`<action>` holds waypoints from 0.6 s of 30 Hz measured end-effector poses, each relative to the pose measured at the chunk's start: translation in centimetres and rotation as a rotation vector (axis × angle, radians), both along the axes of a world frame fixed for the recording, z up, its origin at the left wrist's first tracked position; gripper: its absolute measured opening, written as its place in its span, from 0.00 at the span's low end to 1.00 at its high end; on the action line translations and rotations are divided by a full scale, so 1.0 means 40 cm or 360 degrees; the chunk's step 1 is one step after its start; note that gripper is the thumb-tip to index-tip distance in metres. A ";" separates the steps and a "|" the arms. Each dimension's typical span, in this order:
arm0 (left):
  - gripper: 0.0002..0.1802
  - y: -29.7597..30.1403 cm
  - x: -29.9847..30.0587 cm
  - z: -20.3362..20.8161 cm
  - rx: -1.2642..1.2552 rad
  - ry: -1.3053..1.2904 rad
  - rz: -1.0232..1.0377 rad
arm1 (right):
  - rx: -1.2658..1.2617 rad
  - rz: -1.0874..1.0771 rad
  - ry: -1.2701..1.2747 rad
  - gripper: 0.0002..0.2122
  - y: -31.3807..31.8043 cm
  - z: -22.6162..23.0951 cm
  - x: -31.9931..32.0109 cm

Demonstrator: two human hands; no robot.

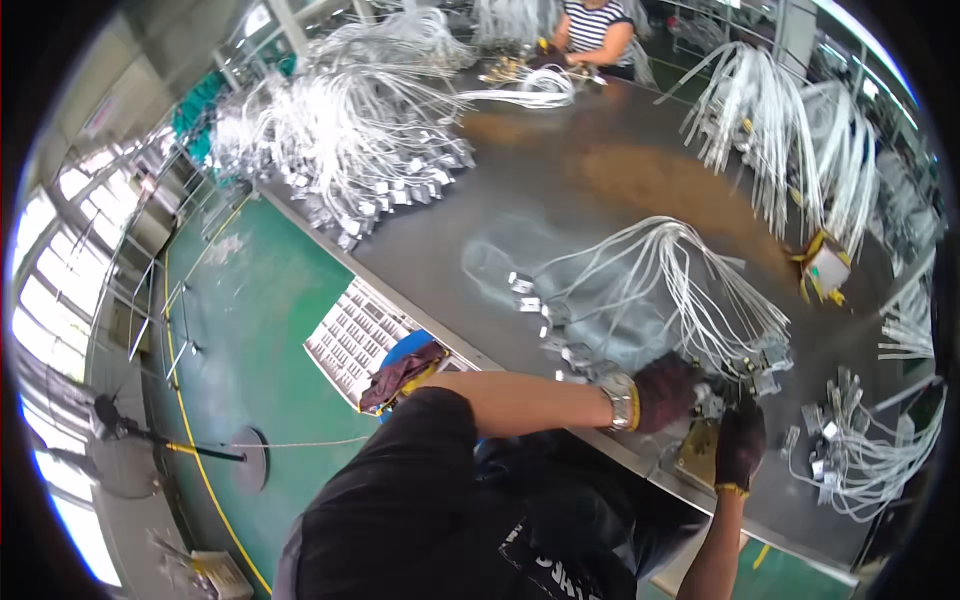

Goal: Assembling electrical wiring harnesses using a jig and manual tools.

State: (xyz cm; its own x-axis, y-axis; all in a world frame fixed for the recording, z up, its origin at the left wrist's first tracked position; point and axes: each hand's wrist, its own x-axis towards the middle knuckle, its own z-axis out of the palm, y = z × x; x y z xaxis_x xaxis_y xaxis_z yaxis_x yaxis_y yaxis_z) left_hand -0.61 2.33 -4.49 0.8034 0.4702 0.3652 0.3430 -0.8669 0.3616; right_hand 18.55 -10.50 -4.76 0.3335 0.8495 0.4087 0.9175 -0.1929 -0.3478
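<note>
My left hand (pixel 665 392), in a dark red and black glove with a metal watch (pixel 622 402) at the wrist, is bent over small metal parts near the table's front edge. Its fingers look curled, but blur hides what they hold. Close by on the right, my right hand (pixel 740 445) wears a similar glove with a yellow cuff. Its fingers point away from me and are closed on something too small to make out. Between the hands sits a brass-coloured metal block (pixel 698 455). A bundle of white cables (pixel 680 270) with metal-ended connectors fans out just beyond.
Large piles of white cables (pixel 330 120) cover the table's far left, and more cables (pixel 765 130) lie far right. A loose bundle (pixel 875 450) is at the right. A taped box (pixel 826 268) stands beyond it. A white slotted tray (pixel 360 330) juts out left. Across the table is a person (pixel 597 35).
</note>
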 end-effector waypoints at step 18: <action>0.19 -0.038 -0.014 0.048 0.0081 0.0222 -0.0339 | 0.0238 -0.0137 0.2329 0.03 -0.112 0.036 -0.140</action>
State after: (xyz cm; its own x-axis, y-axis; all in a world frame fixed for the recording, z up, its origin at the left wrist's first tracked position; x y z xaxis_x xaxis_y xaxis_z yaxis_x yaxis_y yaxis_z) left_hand -1.19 0.79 -2.56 0.9267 0.2687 0.2627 0.1941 -0.9409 0.2777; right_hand 12.96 -14.96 -3.33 0.5638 0.7874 -0.2492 -0.2730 -0.1071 -0.9560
